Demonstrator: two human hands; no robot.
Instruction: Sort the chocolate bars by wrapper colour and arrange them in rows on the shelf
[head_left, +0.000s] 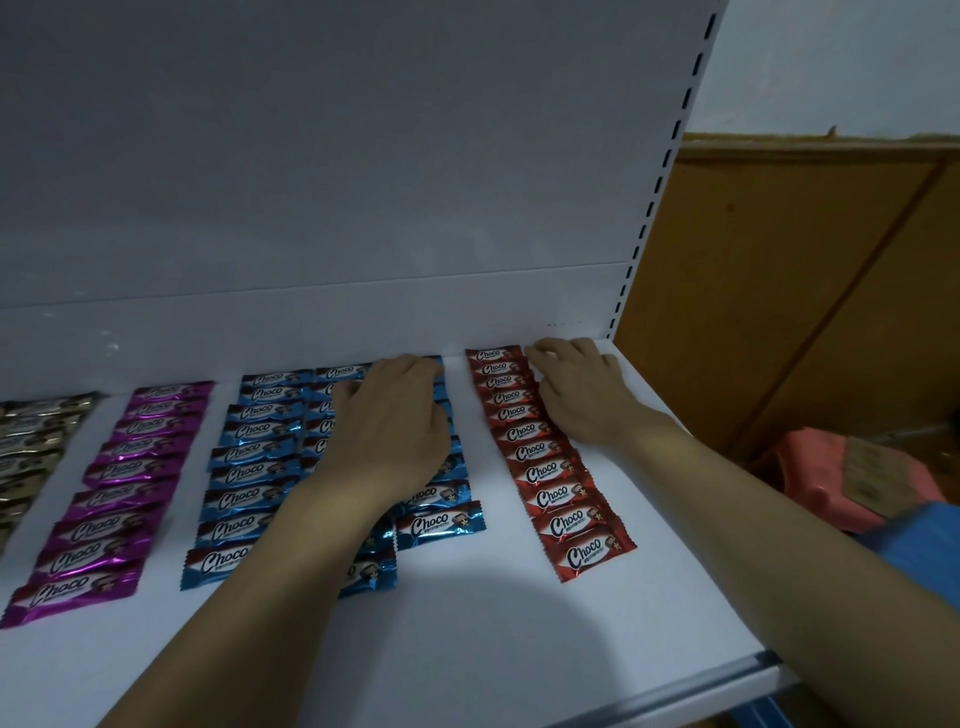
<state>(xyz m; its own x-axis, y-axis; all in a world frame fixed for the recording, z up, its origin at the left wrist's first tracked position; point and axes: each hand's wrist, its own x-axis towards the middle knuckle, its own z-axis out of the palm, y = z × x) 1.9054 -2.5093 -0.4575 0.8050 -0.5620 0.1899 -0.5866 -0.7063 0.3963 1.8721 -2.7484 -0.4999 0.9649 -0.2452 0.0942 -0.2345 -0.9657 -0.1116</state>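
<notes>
On the white shelf (519, 649) lie rows of "Choco" bars sorted by wrapper colour. A row of red bars (550, 470) runs front to back at the right. Three rows of blue bars (249, 473) fill the middle, a purple row (114, 499) lies left of them, and gold bars (31, 447) sit at the far left edge. My left hand (395, 421) rests flat on the blue rows, covering the two right-hand ones. My right hand (582, 389) lies with fingers spread against the right side of the red row near the back.
The white back panel (363, 182) rises behind the bars, with a slotted upright (654, 197) at its right end. Beyond the shelf's right edge stand a brown cardboard box wall (779, 286) and a pink object (852, 473) lower down. The metal front rail (727, 680) marks the shelf edge.
</notes>
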